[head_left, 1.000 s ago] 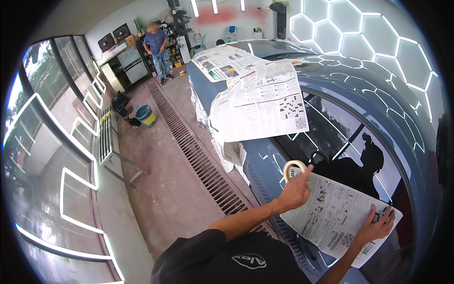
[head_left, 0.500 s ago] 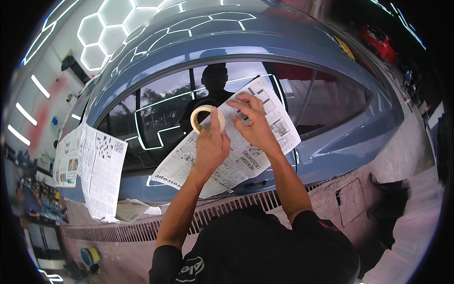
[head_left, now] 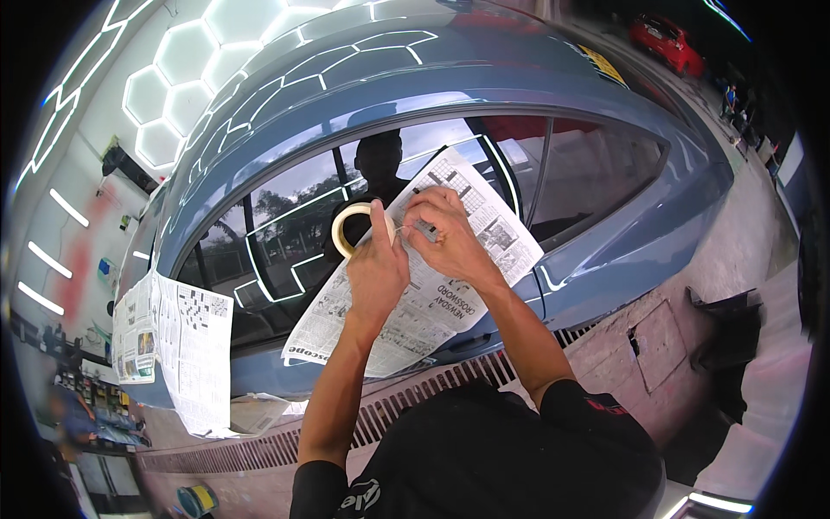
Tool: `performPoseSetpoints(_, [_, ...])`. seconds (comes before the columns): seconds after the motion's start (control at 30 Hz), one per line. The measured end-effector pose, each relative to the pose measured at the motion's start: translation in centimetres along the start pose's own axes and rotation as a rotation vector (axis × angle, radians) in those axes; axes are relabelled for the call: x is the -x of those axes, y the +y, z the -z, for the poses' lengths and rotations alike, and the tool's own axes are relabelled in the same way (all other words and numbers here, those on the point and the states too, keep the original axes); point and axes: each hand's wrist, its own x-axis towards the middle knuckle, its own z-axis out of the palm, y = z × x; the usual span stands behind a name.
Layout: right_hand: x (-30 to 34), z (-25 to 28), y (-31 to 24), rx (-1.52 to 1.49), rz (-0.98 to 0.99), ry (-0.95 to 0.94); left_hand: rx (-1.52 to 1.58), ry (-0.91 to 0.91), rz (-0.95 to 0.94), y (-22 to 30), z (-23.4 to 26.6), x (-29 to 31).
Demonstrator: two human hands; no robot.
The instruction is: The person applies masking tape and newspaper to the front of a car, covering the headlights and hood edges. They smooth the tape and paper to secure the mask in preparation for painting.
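Observation:
My left hand (head_left: 378, 274) is closed on a roll of cream masking tape (head_left: 340, 232), its index finger laid along the roll's right side. Close beside it, my right hand (head_left: 445, 238) pinches at the roll's edge, where a short bit of tape seems to show between thumb and finger. Behind both hands a newspaper sheet (head_left: 501, 203) slants across the dark side window (head_left: 294, 212) and door of a blue-grey car (head_left: 622, 238). The hands cover part of the sheet, and I cannot tell what keeps it up.
More newspaper sheets (head_left: 197, 368) hang on the car's side at left. A slotted drain grate (head_left: 259, 450) runs along the floor below the car. A bucket (head_left: 197, 499) stands at lower left, and a person (head_left: 73, 415) is at far left. A red car (head_left: 666, 41) is at far upper right.
My right hand has come down and left to the tape roll, its fingers going from spread to pinched. The view has shifted slightly; the roll stays in my left hand.

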Motion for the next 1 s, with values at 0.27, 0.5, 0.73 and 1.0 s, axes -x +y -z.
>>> performPoseSetpoints(0.27, [-1.5, -0.4, -0.6, 0.079, -0.008, 0.185, -0.183, 0.054, -0.056, -0.1, -0.9, -1.3])
performPoseSetpoints(0.5, [-3.4, -0.8, 1.4, -0.117, -0.262, 0.488, -0.408, -0.129, -0.056, -0.8, 0.1, 0.5])
performPoseSetpoints(0.73, [-5.9, 1.1, 1.2, -0.186, -0.402, 0.491, -0.492, -0.186, -0.089, -2.4, 1.9, 1.6])
performPoseSetpoints(1.0, [-7.2, 2.3, -0.4, -0.189, -0.510, 0.435, -0.552, -0.203, -0.055, -2.4, 1.5, 0.5])
